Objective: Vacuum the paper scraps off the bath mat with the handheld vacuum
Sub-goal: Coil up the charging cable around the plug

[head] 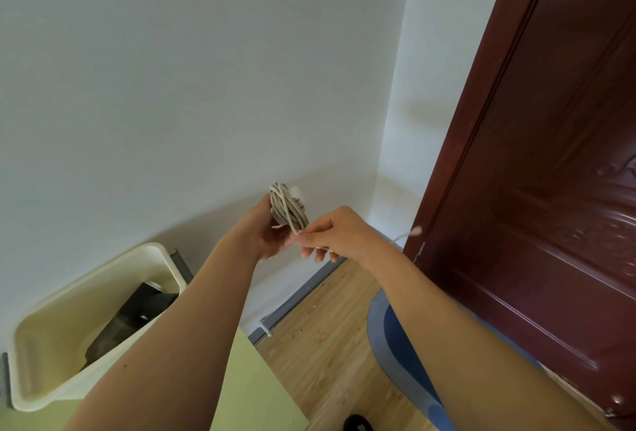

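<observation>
Wall point(172, 69), door point(550, 155), cream bin point(48, 344) — left hand point(265, 234) grips coiled cable point(287, 208), right hand point(339, 232) pinches it.

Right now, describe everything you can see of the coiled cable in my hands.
The coiled cable is off-white and thin, wound into a tight bundle around a white block, perhaps an adapter. The left hand grips the bundle; the right hand pinches one strand at its lower edge. A loose end with a small plug trails right, near the door.
</observation>
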`<state>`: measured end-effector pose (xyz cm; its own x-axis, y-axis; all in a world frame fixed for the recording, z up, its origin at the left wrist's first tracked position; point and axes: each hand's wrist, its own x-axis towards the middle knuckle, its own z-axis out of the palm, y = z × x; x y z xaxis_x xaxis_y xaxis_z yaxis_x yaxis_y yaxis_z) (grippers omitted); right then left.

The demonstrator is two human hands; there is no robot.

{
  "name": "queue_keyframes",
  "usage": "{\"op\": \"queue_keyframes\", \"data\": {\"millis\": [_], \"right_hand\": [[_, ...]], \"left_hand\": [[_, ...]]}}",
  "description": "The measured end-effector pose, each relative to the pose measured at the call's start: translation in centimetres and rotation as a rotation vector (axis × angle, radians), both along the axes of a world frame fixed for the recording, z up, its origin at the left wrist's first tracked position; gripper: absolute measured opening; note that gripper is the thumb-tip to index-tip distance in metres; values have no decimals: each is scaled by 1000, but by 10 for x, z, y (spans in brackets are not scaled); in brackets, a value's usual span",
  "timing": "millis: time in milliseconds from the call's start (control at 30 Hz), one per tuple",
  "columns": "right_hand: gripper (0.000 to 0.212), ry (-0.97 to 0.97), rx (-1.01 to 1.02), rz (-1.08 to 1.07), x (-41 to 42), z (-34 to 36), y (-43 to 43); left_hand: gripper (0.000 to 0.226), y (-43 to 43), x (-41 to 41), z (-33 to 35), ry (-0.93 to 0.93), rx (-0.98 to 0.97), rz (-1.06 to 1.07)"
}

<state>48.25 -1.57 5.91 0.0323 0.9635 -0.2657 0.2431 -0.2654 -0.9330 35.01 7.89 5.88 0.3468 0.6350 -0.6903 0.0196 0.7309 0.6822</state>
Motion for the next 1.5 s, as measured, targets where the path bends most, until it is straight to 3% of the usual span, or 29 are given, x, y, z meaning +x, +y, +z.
{"op": "queue_keyframes", "data": {"millis": [167, 367, 600, 700, 867, 967, 1100, 1233, 1433, 1500], "right_hand": [[23, 24, -144, 32, 19, -10, -6], [24, -66, -193, -12, 37, -21, -11], [6, -233, -134, -102, 56, -8, 4], [9, -309, -90, -176, 59, -6, 11], [6, -318, -12, -292, 60, -2, 19], [4, -228, -56, -307, 56, -1, 19], [26, -57, -111, -197, 50, 4, 16], [33, 147, -130, -113, 50, 9, 12], [19, 115, 1, -89, 48, 2, 9], [18, -6, 34, -131, 47, 3, 10]], "left_hand": [[46, 1, -3, -2, -93, 21, -155], [60, -3, -8, 4, -74, 72, -434], [26, -3, -5, 2, 211, 183, -723], [19, -4, -3, 1, 283, 226, -710], [28, -4, -6, -8, 438, 304, -718], [32, -5, -6, -12, 397, 301, -638], [34, -6, -4, -14, 395, 349, -487], [38, -7, -3, -18, 371, 382, -379], [38, -7, -2, -23, 307, 407, -227], [38, -5, -4, -24, 285, 403, -223]]}}
